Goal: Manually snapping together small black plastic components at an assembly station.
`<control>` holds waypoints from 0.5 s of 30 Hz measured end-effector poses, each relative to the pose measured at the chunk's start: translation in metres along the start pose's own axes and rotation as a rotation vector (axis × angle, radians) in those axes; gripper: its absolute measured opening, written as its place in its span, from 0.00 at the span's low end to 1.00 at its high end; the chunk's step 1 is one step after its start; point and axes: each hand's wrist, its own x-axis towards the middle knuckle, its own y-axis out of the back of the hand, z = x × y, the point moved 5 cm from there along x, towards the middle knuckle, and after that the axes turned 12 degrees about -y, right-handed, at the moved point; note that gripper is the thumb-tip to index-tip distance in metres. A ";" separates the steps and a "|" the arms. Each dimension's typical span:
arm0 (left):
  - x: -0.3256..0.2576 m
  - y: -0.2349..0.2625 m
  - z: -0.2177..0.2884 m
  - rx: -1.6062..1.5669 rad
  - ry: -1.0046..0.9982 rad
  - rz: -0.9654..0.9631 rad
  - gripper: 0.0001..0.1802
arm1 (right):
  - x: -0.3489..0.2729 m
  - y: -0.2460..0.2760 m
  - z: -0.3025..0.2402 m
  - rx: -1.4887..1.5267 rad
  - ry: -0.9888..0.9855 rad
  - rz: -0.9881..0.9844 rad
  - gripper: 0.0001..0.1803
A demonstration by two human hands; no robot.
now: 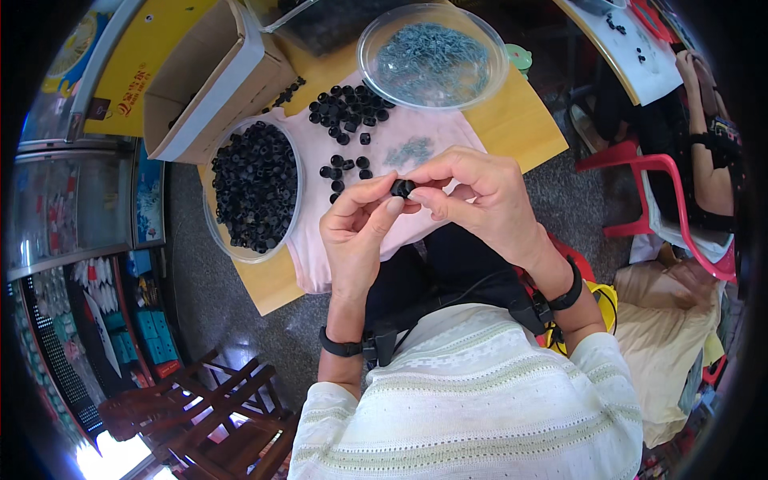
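While both hands meet above the near edge of the surface (520,120), a small black ring-shaped part (402,188) sits pinched between them. The left hand (356,232) has thumb and forefinger closed on its left side; the right hand (480,196) curls over it from the right, fingertips shut on the same piece. The part looks light and stiff, probably rubber or plastic, small enough to slip from the fingertips, so a hold on its outer rim seems safest.

Just beyond the hands lies a pale pink cloth (384,232) with loose black parts (348,112) scattered on it and a little heap of thin grey metal pieces (412,150). To the left a clear round tub (254,188) is heaped with more black parts. Farther off stands a clear round bowl (432,54) of the grey pieces, and a cardboard box (212,76) lies at the far left.

The cloth hangs over the near edge, where a dropped part could roll off to the floor. Open room lies on the cloth between the scattered parts and the hands. Another person's arm (708,152) is well apart at the right, beside a red chair (664,200).
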 end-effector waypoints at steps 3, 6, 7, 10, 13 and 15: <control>0.000 0.002 -0.002 0.005 0.004 0.018 0.11 | -0.003 -0.001 -0.004 -0.088 0.119 0.062 0.10; 0.000 0.001 -0.002 -0.015 -0.022 0.017 0.11 | -0.006 -0.002 -0.008 -0.114 0.113 0.073 0.10; 0.000 0.001 -0.003 -0.015 -0.019 0.018 0.11 | -0.005 -0.002 -0.007 -0.113 0.111 0.074 0.10; -0.001 0.002 -0.004 0.004 -0.015 0.027 0.11 | -0.005 -0.002 -0.004 -0.069 0.081 0.081 0.10; -0.002 0.004 -0.007 -0.009 0.018 0.035 0.12 | -0.006 -0.003 -0.008 -0.112 0.123 0.094 0.11; -0.002 0.003 -0.008 -0.027 0.027 0.032 0.12 | -0.008 -0.003 -0.010 -0.188 0.197 0.129 0.11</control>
